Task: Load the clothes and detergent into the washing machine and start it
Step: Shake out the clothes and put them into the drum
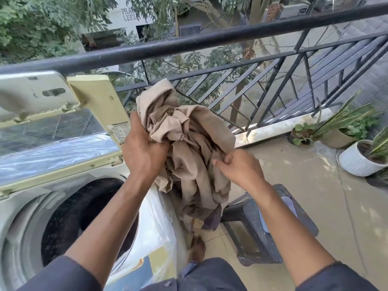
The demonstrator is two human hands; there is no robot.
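A person stands on a balcony, seen from above over both forearms. The left hand grips a crumpled bundle of beige clothing, fingers curled into the upper left of the fabric. The right hand pinches a fold on the bundle's right side. The clothing hangs in the air between the hands, just right of the washing machine and above the tiled floor.

The top-loading washing machine sits at the near left, its lid raised and the dark drum exposed. Clear plastic wrap covers the machine's right side. A dark plastic stool stands near the right forearm. A black metal railing crosses the far side. Potted plants, one in a white ribbed pot, stand at the far right.
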